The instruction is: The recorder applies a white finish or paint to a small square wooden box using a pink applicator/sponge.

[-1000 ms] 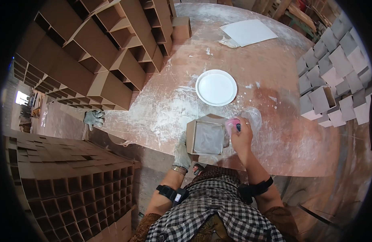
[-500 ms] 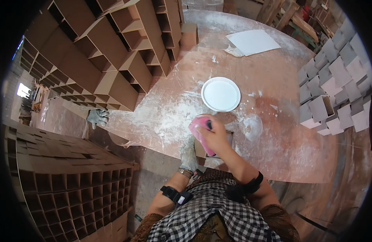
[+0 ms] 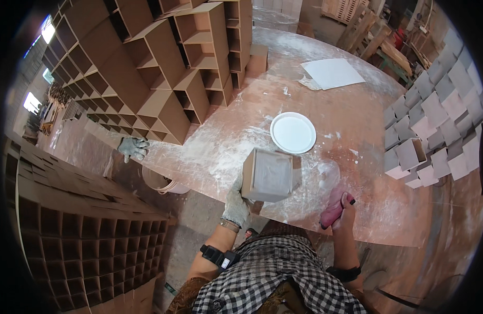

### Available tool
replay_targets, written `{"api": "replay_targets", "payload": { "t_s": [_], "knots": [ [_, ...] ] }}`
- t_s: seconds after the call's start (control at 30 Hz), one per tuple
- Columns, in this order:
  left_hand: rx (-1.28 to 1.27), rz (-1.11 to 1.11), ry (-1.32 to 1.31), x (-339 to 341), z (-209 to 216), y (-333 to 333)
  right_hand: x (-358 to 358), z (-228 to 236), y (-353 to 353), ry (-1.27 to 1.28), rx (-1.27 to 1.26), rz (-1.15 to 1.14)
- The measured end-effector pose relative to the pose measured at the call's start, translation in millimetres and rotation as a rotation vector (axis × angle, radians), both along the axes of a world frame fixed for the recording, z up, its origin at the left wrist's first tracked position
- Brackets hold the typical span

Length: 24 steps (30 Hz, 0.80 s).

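Note:
My left hand (image 3: 235, 205), in a knitted work glove, grips a brown box (image 3: 249, 180) by its left side. The box is tilted up over the near edge of the table, and its face toward me has a greyish, smeared coating. My bare right hand (image 3: 346, 215) is off to the right, closed around a crumpled pink cloth (image 3: 333, 210), apart from the box. Just beyond the box lies a round white lid-like dish (image 3: 293, 132). A whitish smear (image 3: 329, 175) marks the tabletop between the box and the cloth.
Stacked brown boxes (image 3: 165, 112) rise at the left of the powdery table (image 3: 356, 125); grey-coated boxes (image 3: 435, 115) are piled at the right. A white sheet (image 3: 333, 73) lies at the back. A grey glove (image 3: 132, 148) rests by the left edge, above a bucket (image 3: 171, 183).
My right hand has moved from over the box to the right with the pink cloth. My left hand has raised and tilted the box, bringing its coated face into sight.

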<state>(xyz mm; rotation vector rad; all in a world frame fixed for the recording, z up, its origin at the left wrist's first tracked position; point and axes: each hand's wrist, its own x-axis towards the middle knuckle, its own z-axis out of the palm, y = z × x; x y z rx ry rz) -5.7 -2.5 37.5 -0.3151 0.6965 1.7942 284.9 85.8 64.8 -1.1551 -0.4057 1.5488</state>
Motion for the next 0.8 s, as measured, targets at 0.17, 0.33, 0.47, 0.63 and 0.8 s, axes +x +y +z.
{"api": "replay_targets", "payload": {
  "t_s": [0.17, 0.33, 0.47, 0.63, 0.8],
  "knots": [
    [0.045, 0.041, -0.117, -8, 45, -1, -13, 0, -15, 0.004, -0.054, 0.091],
    [0.087, 0.009, -0.054, -12, 44, -7, -22, -4, -9, -0.002, 0.005, 0.145],
    [0.103, 0.04, -0.045, -13, 41, -6, -31, -2, 2, -0.006, 0.058, 0.178],
    [0.152, 0.04, -0.121, -14, 51, 2, -48, 6, 10, -0.046, 0.085, 0.22],
    [0.083, 0.004, -0.136, -4, 64, 19, -47, -1, 16, -0.075, 0.204, 0.388]
  ]
}}
